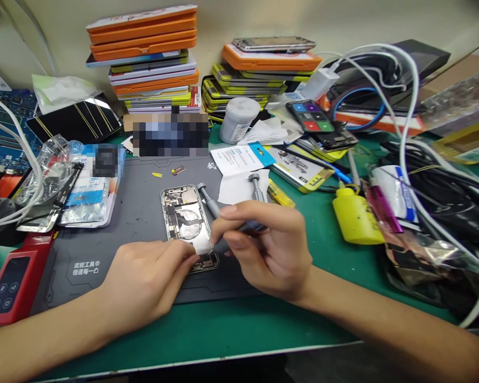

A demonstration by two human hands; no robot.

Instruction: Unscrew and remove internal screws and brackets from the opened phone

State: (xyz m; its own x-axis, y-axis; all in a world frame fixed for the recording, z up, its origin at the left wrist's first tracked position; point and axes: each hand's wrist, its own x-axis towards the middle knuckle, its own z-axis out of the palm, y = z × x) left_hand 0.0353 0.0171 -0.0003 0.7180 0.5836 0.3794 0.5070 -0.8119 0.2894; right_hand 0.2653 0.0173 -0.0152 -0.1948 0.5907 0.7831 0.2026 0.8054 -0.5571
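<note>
An opened phone [191, 223] lies on the grey mat with its inner parts and silvery battery showing. My left hand [151, 276] is at its lower end, the fingers closed together over the frame. Whatever the fingertips pinch is hidden. My right hand [273, 244] is curled just right of the phone, with a grey screwdriver body partly visible between thumb and fingers. One grey screwdriver end [208, 199] shows beyond the index finger, beside the phone. Another grey screwdriver [256, 186] stands out behind the hand, over white paper; whether it is held I cannot tell.
Small yellow and copper-coloured pieces [179, 170] lie above the phone. Stacked orange and yellow boxes [143, 37] line the wall. At right are a yellow bottle [355, 215] and tangled white cables [409, 106]; at left, a red device [18, 279] and a plastic-covered tray [90, 202].
</note>
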